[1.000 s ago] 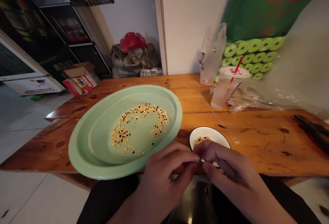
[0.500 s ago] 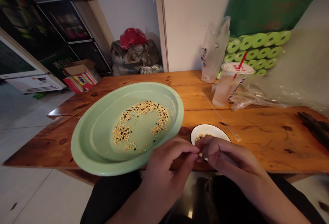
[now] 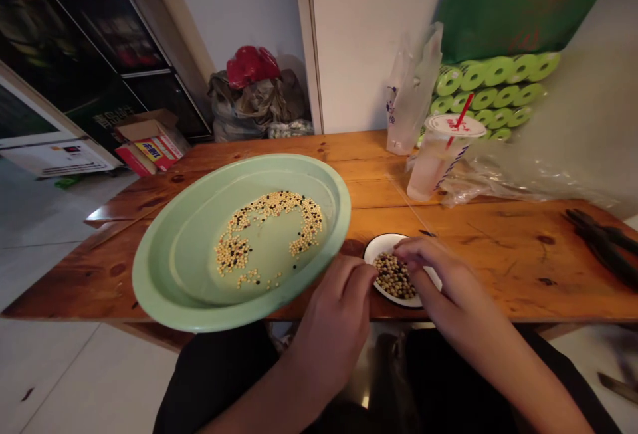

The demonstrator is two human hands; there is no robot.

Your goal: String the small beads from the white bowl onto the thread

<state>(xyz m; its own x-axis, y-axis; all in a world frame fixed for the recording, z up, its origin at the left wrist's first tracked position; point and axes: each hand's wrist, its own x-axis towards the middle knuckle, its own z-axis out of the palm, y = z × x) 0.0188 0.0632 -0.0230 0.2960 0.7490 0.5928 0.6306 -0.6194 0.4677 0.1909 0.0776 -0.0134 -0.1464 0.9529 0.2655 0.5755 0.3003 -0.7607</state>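
Far to the left of the pale green plate (image 3: 149, 268), a white appliance (image 3: 60, 158) is sitting on the tiled floor. Nearer the plate, a cardboard box (image 3: 149, 145) is standing open on the floor, and behind the plate, grey sacks (image 3: 254, 105) topped by a red bag (image 3: 252, 67) are slumping against the wall.

The plate itself is lying on a wooden table (image 3: 498, 268), its near rim jutting past the table's front edge. A broken ring of yellow and black beans (image 3: 269, 234) is spreading across its floor.

Just right of the plate, the left hand (image 3: 333, 321) is hovering, its fingers (image 3: 356, 281) curled and pressed together, and beside the rim of a small white bowl (image 3: 381, 246). Whether they are pinching anything is hidden.

Further right, the right hand (image 3: 443, 281) is reaching over the bowl, its fingers (image 3: 416, 248) bent and close together above a heap of mixed beans (image 3: 393, 276). I cannot tell whether they are pinching any.

Beyond these, a plastic cup (image 3: 438, 161) with a red straw (image 3: 463, 111) is standing beside a clear plastic bag (image 3: 411, 95), with green rolls (image 3: 491, 85) stacked behind. At the far right, a dark tool (image 3: 601, 238) is lying on the table.
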